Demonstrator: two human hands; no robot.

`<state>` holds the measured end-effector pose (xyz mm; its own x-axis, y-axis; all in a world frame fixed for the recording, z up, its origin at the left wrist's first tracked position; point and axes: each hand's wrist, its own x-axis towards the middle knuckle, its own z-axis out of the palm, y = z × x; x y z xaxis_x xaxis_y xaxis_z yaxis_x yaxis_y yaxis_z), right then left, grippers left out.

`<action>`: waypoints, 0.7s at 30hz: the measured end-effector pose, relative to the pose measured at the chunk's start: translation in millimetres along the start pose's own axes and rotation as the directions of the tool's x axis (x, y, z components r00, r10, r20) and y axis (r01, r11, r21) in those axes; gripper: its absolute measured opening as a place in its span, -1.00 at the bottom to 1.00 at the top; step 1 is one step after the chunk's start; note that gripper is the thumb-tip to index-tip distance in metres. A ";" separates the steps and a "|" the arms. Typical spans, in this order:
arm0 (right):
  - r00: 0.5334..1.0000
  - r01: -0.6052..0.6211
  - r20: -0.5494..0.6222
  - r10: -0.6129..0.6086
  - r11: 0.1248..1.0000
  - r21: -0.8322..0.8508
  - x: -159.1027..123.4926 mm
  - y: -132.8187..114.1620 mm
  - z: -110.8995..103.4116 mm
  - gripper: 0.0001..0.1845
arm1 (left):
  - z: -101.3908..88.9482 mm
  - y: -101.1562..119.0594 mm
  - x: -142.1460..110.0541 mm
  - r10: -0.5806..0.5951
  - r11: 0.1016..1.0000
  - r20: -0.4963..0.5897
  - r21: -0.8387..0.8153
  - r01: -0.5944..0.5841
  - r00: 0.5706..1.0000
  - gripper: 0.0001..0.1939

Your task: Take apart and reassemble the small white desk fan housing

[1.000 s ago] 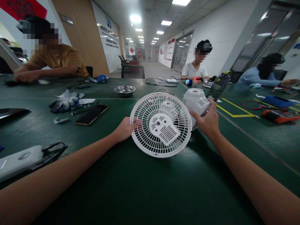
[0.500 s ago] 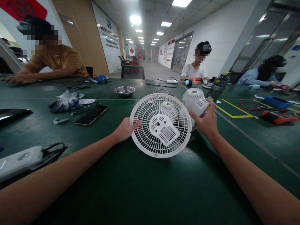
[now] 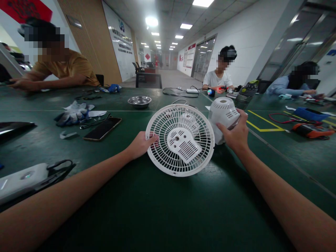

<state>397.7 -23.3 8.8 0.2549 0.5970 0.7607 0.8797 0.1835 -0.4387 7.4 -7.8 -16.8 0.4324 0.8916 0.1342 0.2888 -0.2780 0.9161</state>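
Observation:
A round white fan grille (image 3: 183,145) is tilted up over the green table, with a slotted plate at its centre. My left hand (image 3: 141,144) is closed on its left rim, thumb on the near side. To the right of the grille, my right hand (image 3: 235,133) grips a white vented fan motor housing (image 3: 222,117), its thumb on the near side and its fingers wrapped round the right. A small gap shows between housing and grille rim. Other white parts are partly visible through the grille's bars; I cannot make out their kind.
A steel bowl (image 3: 139,102) stands behind the grille. On the left lie a phone (image 3: 103,128), gloves (image 3: 72,114) and a white device (image 3: 25,180). A bottle (image 3: 245,94) stands behind my right hand; an orange multimeter (image 3: 312,131) lies farther right. Several people sit around the table (image 3: 168,213).
My right hand has moved slightly right with the motor housing, widening the space between it and the grille. My left hand and the grille have hardly moved.

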 end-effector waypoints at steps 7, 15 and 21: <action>0.997 -0.034 -0.076 0.032 0.999 -0.023 7.0 16.2 -5.4 -0.06 | 1.2 4.2 -1.6 0.011 1.000 -0.002 -0.011 -0.011 1.000 -0.72; 0.995 -0.095 -0.030 0.094 0.996 -0.004 5.3 25.1 -0.1 -0.02 | 1.3 3.2 -1.6 -0.012 0.998 0.001 -0.054 0.012 1.000 -0.73; 0.989 -0.151 -0.009 0.151 0.988 -0.013 5.6 27.1 0.5 0.01 | 1.3 5.4 -2.4 -0.012 0.998 -0.008 -0.055 0.012 1.000 -0.74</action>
<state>422.8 -14.6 0.9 0.3883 0.6107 0.6901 0.8361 0.0814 -0.5425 9.0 -11.9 -12.6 0.4219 0.8978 0.1264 0.2462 -0.2476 0.9371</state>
